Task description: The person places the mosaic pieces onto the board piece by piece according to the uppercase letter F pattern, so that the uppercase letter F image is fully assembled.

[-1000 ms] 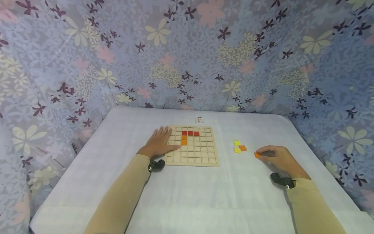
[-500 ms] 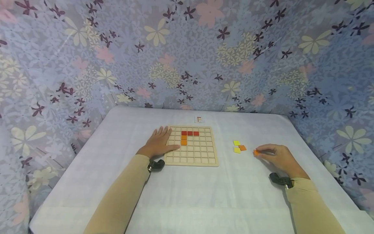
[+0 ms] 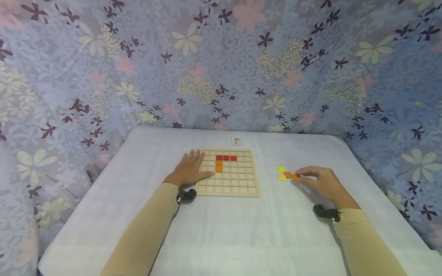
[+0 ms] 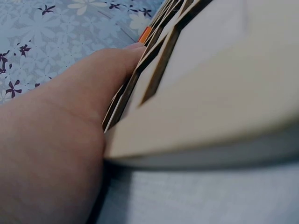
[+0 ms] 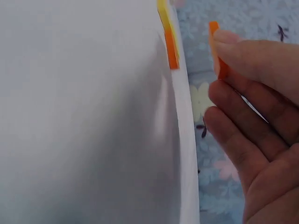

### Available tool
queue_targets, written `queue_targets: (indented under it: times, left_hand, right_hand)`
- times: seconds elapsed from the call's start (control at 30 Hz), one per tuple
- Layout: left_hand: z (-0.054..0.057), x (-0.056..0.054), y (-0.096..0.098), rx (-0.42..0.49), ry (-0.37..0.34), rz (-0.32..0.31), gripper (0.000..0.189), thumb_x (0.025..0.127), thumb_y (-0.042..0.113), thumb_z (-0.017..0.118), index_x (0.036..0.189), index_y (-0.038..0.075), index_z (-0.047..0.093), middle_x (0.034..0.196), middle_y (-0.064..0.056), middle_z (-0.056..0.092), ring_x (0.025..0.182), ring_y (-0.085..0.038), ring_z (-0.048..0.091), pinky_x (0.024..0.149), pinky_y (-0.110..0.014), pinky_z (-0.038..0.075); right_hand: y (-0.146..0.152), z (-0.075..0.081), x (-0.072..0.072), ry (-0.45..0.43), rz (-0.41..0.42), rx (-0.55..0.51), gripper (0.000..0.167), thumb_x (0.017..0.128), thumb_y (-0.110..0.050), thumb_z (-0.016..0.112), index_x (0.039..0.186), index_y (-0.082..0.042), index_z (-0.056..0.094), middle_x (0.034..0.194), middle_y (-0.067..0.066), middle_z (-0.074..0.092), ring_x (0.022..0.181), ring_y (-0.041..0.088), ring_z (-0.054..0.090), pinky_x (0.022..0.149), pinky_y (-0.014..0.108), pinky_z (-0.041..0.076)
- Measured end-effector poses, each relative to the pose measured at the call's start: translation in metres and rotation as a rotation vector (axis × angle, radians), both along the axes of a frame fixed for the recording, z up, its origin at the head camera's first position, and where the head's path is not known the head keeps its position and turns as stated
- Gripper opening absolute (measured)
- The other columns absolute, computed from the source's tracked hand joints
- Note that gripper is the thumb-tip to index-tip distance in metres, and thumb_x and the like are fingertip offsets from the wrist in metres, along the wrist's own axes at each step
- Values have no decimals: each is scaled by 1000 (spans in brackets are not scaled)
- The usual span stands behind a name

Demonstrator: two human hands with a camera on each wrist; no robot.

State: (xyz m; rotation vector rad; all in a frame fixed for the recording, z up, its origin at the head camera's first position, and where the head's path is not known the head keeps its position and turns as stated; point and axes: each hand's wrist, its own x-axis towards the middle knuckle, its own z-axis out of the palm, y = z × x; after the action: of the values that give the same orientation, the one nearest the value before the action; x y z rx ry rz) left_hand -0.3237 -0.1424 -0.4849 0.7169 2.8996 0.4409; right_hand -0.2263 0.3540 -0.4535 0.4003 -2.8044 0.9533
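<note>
My left hand [image 3: 188,171] lies flat on the left edge of a wooden grid board [image 3: 238,189], its fingers spread and the thumb reaching over the squares. In the board's upper part sit a row of red tiles [image 3: 226,158] and, below the leftmost one, two orange tiles [image 3: 219,165]. My right hand [image 3: 319,182], right of the board, pinches an orange tile [image 5: 219,58] between thumb and fingertips, raised off the table in the right wrist view. Just left of it lie a loose orange tile [image 3: 288,175] and two yellow tiles [image 3: 281,178].
A small printed card [image 3: 236,141] with a coloured grid pattern lies behind the board. White cloth [image 3: 214,230] covers the table, and a floral curtain [image 3: 221,69] hangs around its back and sides.
My right hand has moved left with the pinched orange tile, up to the loose tiles. The left hand and the board stay where they were.
</note>
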Motion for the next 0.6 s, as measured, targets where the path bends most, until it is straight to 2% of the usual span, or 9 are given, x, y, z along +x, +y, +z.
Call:
queue_targets:
  times: [0.3, 0.6]
  left_hand:
    - [4, 3, 1, -6, 16, 1, 112, 95, 81, 46, 169, 4, 14, 173, -19, 7, 158, -39, 0, 125, -51, -4]
    - [6, 4, 2, 2, 19, -7, 112, 95, 80, 48, 168, 2, 15, 173, -20, 8, 158, -41, 2, 125, -52, -3]
  right_hand:
    - [-26, 2, -24, -30, 40, -18, 23, 93, -15, 84, 116, -10, 82, 121, 13, 74, 115, 38, 67, 100, 64, 49]
    - [-75, 2, -41, -65, 83, -80, 23, 91, -8, 85, 113, -8, 82, 116, 11, 76, 112, 37, 69, 96, 56, 55]
